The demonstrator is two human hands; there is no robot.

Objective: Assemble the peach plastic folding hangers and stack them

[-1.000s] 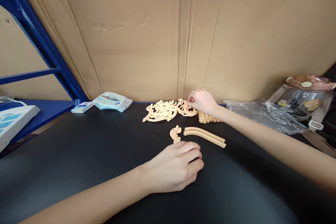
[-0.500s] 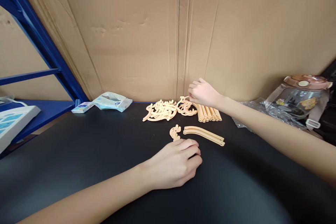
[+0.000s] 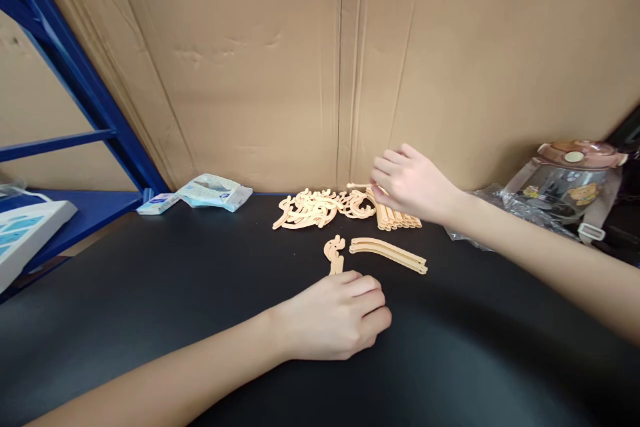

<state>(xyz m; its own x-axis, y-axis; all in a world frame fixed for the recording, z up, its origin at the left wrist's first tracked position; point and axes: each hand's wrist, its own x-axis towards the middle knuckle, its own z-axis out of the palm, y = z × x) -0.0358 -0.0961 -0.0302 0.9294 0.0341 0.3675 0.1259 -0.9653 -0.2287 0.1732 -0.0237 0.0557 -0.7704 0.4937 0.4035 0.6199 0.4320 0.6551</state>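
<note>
My left hand (image 3: 345,317) rests on the black table (image 3: 225,280) with its fingers curled down, so what lies under them is hidden. Just beyond its knuckles, curled pale wooden pieces (image 3: 334,250) stick out, their lower part covered by the hand. My right hand (image 3: 413,181) is at the back, above a bundle of long wooden strips (image 3: 393,219). Its fingers are pinched on a slim wooden piece (image 3: 356,185), whose end points left. Two long, slightly curved strips (image 3: 387,253) lie side by side between my hands.
Left of the bundle is a heap of curled wooden pieces (image 3: 307,209). A tissue packet (image 3: 214,192) lies at the back left near a blue metal frame (image 3: 83,73). On the right, clear plastic wrap (image 3: 480,213) lies before a strapped bottle (image 3: 565,187). Cardboard (image 3: 250,80) stands behind.
My right hand has moved a little right, drawing the slim wooden piece away from the heap. My left hand has shifted slightly right, showing more of the curled pieces beyond it.
</note>
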